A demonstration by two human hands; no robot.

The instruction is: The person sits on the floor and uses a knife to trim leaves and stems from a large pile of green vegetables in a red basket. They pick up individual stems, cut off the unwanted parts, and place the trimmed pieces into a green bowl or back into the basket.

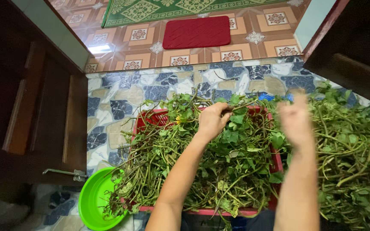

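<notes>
A red plastic basket [145, 121] stands on the patterned floor, heaped with leafy green vine stems [219, 167]. Over the heap, my left hand [213, 120] is closed around a thin green stem [239, 106] that runs off to the right. My right hand [295, 119] hovers above the basket's right side; it is blurred, fingers pointing up and spread, and nothing shows in it. A second loose pile of the same greens [352, 145] lies to the right of the basket.
A bright green plastic bowl [91, 202] sits at the basket's lower left. A dark wooden door [43, 115] stands open on the left, another dark door at the upper right. Beyond the threshold lie a red mat [197, 32] and a green patterned rug [159, 8].
</notes>
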